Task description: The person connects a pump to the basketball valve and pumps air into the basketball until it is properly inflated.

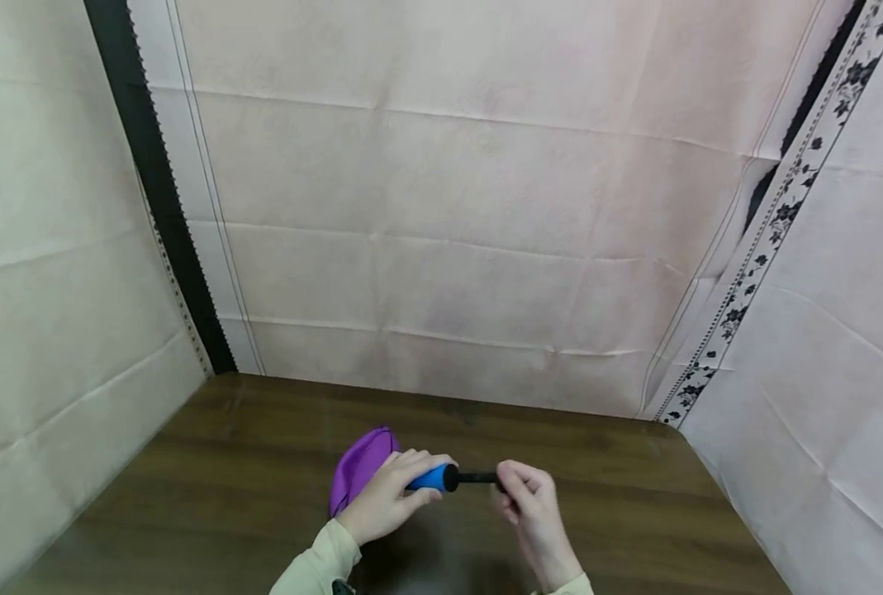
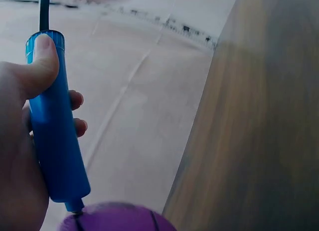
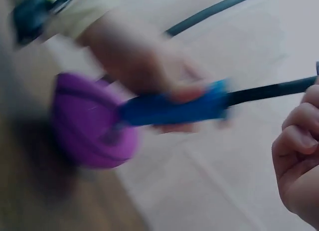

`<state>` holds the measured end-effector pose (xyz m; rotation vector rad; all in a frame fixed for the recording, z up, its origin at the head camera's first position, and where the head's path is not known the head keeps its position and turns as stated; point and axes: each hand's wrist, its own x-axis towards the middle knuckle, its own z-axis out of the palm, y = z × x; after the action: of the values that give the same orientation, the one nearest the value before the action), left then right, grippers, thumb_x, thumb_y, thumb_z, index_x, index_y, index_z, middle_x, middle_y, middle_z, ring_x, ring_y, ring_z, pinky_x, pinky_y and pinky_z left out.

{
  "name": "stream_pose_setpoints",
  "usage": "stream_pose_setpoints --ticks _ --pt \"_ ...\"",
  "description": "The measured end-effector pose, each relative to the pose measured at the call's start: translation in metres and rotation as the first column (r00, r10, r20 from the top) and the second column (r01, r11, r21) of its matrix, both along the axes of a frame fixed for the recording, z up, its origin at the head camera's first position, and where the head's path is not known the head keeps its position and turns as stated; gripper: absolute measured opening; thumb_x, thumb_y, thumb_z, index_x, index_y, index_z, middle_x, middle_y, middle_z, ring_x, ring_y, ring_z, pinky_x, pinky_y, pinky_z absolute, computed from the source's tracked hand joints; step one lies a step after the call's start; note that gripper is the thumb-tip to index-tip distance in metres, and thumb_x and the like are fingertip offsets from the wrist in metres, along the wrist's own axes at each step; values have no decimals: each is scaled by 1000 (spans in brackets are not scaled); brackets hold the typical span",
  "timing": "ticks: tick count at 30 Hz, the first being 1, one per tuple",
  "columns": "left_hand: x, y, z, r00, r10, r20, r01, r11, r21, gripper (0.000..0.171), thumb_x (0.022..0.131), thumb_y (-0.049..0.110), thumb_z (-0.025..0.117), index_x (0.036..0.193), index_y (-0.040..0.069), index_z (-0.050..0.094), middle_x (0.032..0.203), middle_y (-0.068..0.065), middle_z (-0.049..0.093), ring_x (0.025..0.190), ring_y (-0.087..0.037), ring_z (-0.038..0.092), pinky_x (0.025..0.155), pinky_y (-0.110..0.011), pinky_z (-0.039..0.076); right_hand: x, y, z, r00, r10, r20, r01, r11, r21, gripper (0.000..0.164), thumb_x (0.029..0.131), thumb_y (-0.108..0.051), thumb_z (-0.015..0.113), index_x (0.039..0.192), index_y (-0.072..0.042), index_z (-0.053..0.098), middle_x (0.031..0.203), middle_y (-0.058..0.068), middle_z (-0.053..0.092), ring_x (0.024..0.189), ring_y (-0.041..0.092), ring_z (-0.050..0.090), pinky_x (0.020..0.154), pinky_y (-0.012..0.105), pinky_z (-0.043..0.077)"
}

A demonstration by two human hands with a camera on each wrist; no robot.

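Note:
My left hand [image 1: 389,500] grips the blue barrel of a hand pump [image 2: 57,126], its thumb lying along the barrel near the top cap. At the barrel's lower end, the nozzle meets a purple ball [image 3: 92,121] with black lines, which looks partly caved in. My right hand [image 1: 534,512] holds the far end of the pump's black rod with curled fingers, and a length of rod shows between the two hands. The handle itself is mostly hidden by my right fingers.
The brown wood-grain table [image 1: 211,496] lies under both hands. Pale creased cloth [image 1: 441,198] hangs behind it and on both sides, with a black flower-patterned border [image 1: 753,264] at the right corner.

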<state>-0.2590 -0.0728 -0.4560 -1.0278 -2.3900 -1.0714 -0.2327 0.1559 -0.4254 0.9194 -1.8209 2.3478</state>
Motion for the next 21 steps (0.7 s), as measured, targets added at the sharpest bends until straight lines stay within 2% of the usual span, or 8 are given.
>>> stream_pose_setpoints --ticks 3,6,9,13,15,18,21 --pt "-2 -6 -3 1000 26 3 -26 999 28 38 94 33 60 130 37 53 114 15 63 100 -4 54 90 -34 38 4 8 11 990 85 -109 -94 993 -77 37 103 0 30 66 1 31 52 8 22 44 22 15 41 30 11" --pt "-4 -7 -5 1000 28 -6 -28 999 43 38 93 28 63 129 35 55 114 14 63 100 -4 54 89 -33 38 6 5 13 977 134 -167 -149 985 -84 36 103 2 28 67 2 30 51 6 20 42 20 15 39 24 14" --pt "-4 -3 -7 999 -2 -42 4 998 58 39 91 23 64 129 30 56 113 10 64 99 -6 55 87 -32 39 3 -7 6 981 157 -115 -165 984 -69 35 104 -1 31 69 2 29 51 5 19 41 19 14 37 21 16" --pt "-3 4 -9 996 -38 -80 44 996 74 40 90 18 66 128 23 57 114 5 66 99 -9 56 86 -31 40 -3 -22 -8 992 114 60 -116 993 22 35 105 -10 39 72 0 31 53 -4 26 42 11 21 39 20 19" --pt "-2 7 -9 993 -47 -107 55 996 69 41 89 16 66 129 22 57 113 4 66 99 -9 56 85 -30 40 -4 -26 -13 990 88 109 -95 994 61 36 105 -13 40 72 0 32 54 -8 31 43 5 25 40 20 20" --pt "-1 9 -9 988 -78 -133 88 994 72 45 88 14 67 130 22 56 110 5 65 96 -8 54 85 -29 39 -1 -27 -14 992 69 110 -78 993 88 36 104 -11 39 72 3 32 54 -8 33 43 2 27 40 20 20" --pt "-1 6 -9 983 -135 -126 147 985 95 45 90 13 64 133 22 53 112 4 64 96 -7 52 85 -28 38 6 -28 -5 995 91 42 -94 992 89 35 104 -6 38 71 5 32 53 2 28 40 9 22 38 19 20"
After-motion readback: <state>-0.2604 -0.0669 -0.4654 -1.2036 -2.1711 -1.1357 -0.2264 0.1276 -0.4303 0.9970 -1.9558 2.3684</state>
